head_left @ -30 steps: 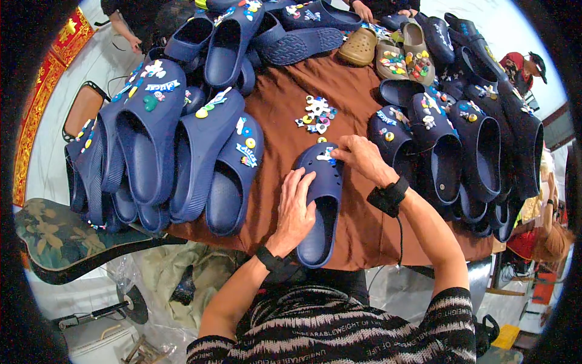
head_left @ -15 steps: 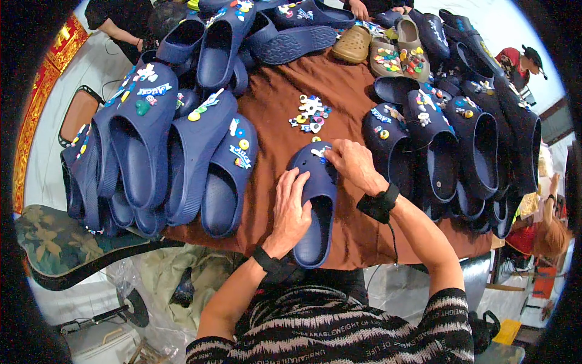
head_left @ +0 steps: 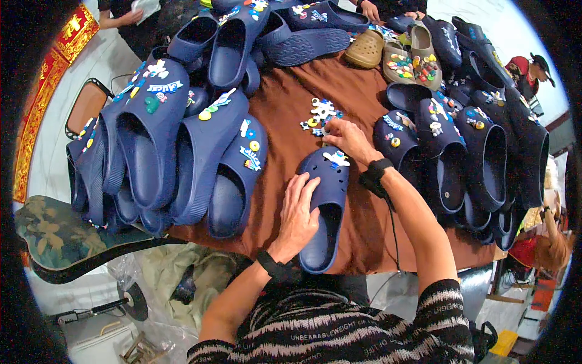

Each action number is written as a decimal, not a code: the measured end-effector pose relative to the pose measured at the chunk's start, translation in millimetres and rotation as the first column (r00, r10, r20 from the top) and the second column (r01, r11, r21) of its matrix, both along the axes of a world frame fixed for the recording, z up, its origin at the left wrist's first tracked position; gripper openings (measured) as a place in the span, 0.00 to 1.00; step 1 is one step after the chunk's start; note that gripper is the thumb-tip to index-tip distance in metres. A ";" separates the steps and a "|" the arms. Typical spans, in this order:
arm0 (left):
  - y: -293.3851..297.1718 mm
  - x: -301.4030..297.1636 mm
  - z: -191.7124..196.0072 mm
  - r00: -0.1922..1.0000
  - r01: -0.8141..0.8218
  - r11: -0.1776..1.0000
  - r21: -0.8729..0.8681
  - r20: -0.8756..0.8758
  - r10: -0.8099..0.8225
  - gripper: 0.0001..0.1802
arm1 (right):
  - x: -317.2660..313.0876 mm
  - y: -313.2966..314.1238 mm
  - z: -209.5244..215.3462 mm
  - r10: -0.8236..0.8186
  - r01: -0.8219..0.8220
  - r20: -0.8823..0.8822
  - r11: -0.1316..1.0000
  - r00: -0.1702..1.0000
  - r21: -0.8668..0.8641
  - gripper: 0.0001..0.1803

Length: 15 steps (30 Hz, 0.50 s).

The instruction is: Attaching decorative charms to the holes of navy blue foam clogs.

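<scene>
A navy clog lies toe away from me at the table's near edge. My left hand grips its left side, fingers over the upper and thumb near the opening. A white charm with blue and yellow parts sits on the toe, among bare holes. Just beyond the toe, my right hand reaches to the near right side of a small pile of shoe charms. Its fingers are bent and pinched together, and whatever is between them is hidden.
Navy clogs with charms are stacked at the left, with more navy clogs at the right. Brown and tan clogs stand at the back. A brown cloth covers the table. Other people's hands show at the far side.
My right hand has left the charm on the clog's toe and moved away from me to the charm pile. My left hand keeps its hold. The whole view has shifted slightly.
</scene>
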<state>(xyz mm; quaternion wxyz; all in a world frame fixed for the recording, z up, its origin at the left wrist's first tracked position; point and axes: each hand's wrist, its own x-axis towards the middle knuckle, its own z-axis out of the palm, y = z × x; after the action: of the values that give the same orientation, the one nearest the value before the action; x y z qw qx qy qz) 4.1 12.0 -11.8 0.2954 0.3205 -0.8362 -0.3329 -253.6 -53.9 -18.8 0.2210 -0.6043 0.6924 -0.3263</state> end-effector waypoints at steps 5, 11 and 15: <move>-0.7 0.4 -2.1 1.000 0.017 1.000 -0.006 0.007 -0.017 0.39 | -3.3 -15.5 -3.7 0.020 -0.018 -0.228 1.000 0.974 0.010 0.18; -0.8 -1.5 -2.1 1.000 0.015 1.000 -0.007 -0.003 -0.015 0.38 | -14.2 -10.5 -9.7 -0.076 0.072 -0.104 0.997 0.992 -0.039 0.13; -1.4 -2.9 -2.8 1.000 0.012 1.000 -0.011 -0.005 -0.012 0.38 | -18.8 13.6 2.1 -0.276 0.285 0.244 0.959 0.930 0.000 0.13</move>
<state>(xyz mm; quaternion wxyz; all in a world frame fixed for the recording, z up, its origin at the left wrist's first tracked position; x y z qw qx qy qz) 1.1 10.6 -14.7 0.2974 0.3129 -0.8392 -0.3308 -272.4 -40.3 -16.6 0.2441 -0.4589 0.7338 -0.4375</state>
